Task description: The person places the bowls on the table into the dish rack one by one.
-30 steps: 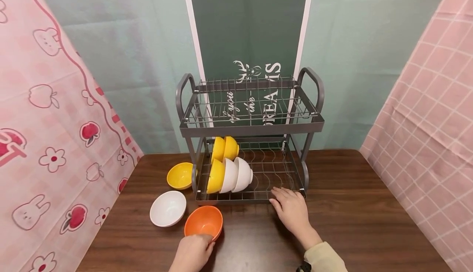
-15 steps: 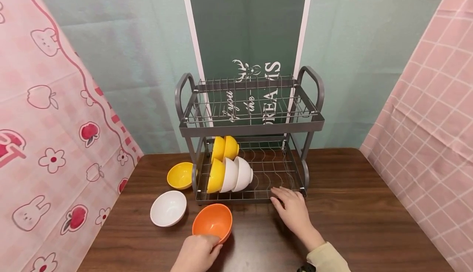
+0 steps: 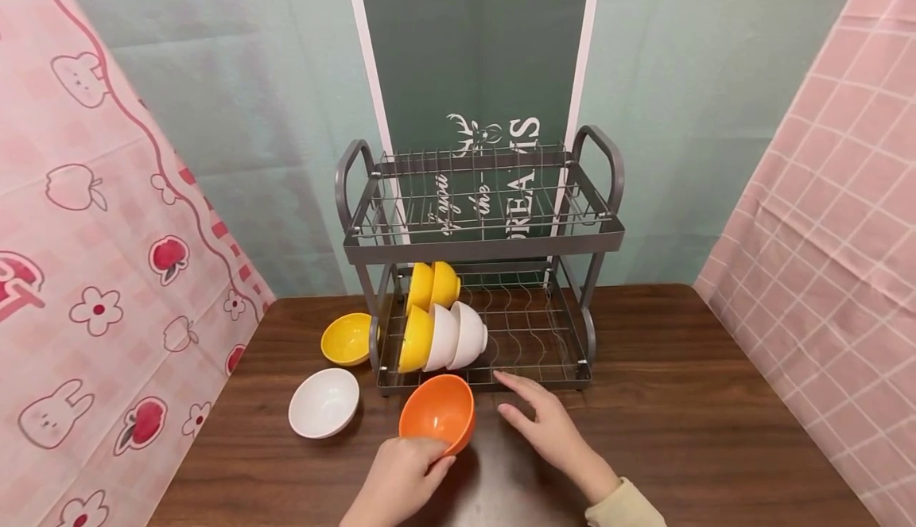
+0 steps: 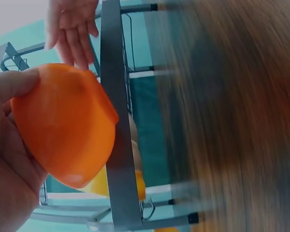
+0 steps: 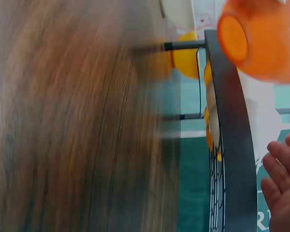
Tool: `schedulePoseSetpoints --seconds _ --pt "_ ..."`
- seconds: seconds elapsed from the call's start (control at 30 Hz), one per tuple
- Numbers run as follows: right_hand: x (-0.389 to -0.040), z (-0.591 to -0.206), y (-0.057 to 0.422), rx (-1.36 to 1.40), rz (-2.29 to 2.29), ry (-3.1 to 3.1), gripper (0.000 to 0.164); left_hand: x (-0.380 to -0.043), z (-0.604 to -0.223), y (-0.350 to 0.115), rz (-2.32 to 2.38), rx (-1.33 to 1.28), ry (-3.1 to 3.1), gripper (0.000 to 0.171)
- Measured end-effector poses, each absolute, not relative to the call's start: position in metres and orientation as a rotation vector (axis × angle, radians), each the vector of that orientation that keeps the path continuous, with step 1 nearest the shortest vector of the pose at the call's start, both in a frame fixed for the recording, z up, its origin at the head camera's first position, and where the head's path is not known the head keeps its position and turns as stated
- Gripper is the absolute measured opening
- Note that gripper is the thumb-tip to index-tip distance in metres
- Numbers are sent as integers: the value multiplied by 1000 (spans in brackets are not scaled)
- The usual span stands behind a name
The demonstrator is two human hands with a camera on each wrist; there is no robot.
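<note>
An orange bowl (image 3: 438, 412) is tilted in front of the rack, its near rim pinched by my left hand (image 3: 406, 471). In the left wrist view the thumb presses on one side of the orange bowl (image 4: 63, 125). My right hand (image 3: 551, 432) holds nothing; its fingers are spread and nearly straight, just right of the bowl and near the rack's front bar. The grey two-tier dish rack (image 3: 487, 250) has white bowls (image 3: 468, 336) and yellow bowls (image 3: 417, 340) standing on edge at the left of its lower tier.
A white bowl (image 3: 324, 404) lies on the wooden table (image 3: 680, 400) left of the orange one. Behind it, a yellow bowl (image 3: 347, 339) sits beside the rack's left leg. Pink cloths hang at both sides, and a green curtain (image 3: 286, 114) hangs behind.
My left hand has carried the orange bowl to the right and a little toward the rack. The right hand has shifted left from the rack's front right corner toward the bowl.
</note>
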State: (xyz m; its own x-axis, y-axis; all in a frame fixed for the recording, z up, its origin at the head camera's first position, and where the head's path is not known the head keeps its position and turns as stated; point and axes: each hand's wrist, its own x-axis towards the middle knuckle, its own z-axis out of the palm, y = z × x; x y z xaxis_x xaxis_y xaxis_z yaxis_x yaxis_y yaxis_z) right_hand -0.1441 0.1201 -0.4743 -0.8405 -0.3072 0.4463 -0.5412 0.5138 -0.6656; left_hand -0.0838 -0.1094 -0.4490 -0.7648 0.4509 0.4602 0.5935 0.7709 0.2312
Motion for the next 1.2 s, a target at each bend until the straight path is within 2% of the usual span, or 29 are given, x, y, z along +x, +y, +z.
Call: schedulePoseSetpoints --seconds 0.33,0.5,0.87,1.2 --pt "-138 -476 112 1106 1837 -2313 64 -87 -451 -88 -655 -883 -2411 19" --pt "-136 -474 110 1146 2049 -2219 76 -88 -455 -80 -662 -980 -2310 12" --pt "-137 -470 115 1104 2214 -2187 97 -90 -457 -73 -682 -1080 -2287 13" --pt "-142 -464 118 978 2109 -2259 89 -96 -459 -68 -626 -1046 -2262 14"
